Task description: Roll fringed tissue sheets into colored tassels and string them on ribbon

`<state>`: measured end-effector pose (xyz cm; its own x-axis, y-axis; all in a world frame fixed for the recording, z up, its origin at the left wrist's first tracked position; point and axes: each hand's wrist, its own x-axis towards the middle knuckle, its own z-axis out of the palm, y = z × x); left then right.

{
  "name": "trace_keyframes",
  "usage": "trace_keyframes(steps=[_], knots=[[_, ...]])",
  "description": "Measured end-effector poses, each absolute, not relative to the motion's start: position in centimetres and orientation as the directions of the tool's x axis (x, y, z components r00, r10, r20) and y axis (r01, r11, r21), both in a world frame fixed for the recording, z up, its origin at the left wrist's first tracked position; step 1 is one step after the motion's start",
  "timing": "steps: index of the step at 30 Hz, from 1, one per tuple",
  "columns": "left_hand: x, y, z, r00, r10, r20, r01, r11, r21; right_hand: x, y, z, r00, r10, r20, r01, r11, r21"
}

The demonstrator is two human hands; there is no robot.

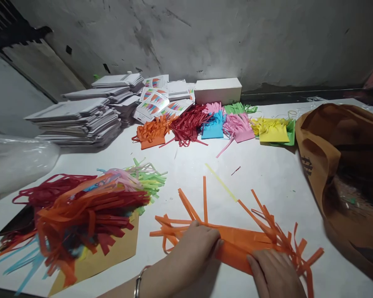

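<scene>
An orange paper tassel [236, 240], its two ends cut into strips, lies across the front of the white table. Its uncut middle band is between my hands. My left hand [194, 244], with a silver bangle at the wrist, grips the band's left part, thumb and fingers closed on it. At the band's right part my right hand [275, 271] pinches the near edge; its lower fingers run out of view. Fringe strips fan out past both hands. Just beyond the tassel lies a thin yellow strip [220, 182].
Finished-looking tassels heap up at left [90, 207] on a brown paper sheet [121, 250]. Folded fringes, including a red one [191, 124], line the back before a white box [218, 91]. White card stacks [77, 124] stand back left. A brown bag [317, 153] gapes at right.
</scene>
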<state>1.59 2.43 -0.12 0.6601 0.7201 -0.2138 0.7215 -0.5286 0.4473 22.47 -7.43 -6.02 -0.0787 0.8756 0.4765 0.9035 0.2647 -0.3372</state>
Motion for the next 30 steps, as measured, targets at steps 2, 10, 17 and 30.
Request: trace_keyframes(steps=[2, 10, 17, 30], knots=[[1.9, 2.6, -0.1, 0.633, 0.732, -0.251, 0.762, -0.533, 0.367, 22.8, -6.7, -6.2, -0.100, 0.885, 0.455, 0.926, 0.250, -0.282], [4.0, 3.4, -0.1, 0.512, 0.802, -0.308, 0.851, -0.523, 0.053, 22.1, -3.6, -4.8, -0.013, 0.904, 0.427, 0.996, 0.051, -0.078], [4.1, 3.2, 0.0, 0.530, 0.796, -0.293, 0.843, -0.531, 0.085, 22.8, -5.3, -4.0, -0.175, 0.738, 0.651, 0.920, 0.358, -0.158], [1.3, 1.4, -0.2, 0.701, 0.696, 0.159, 0.662, -0.717, 0.218, 21.5, -5.7, -4.9, -0.336, 0.651, 0.681, 0.819, 0.559, -0.131]])
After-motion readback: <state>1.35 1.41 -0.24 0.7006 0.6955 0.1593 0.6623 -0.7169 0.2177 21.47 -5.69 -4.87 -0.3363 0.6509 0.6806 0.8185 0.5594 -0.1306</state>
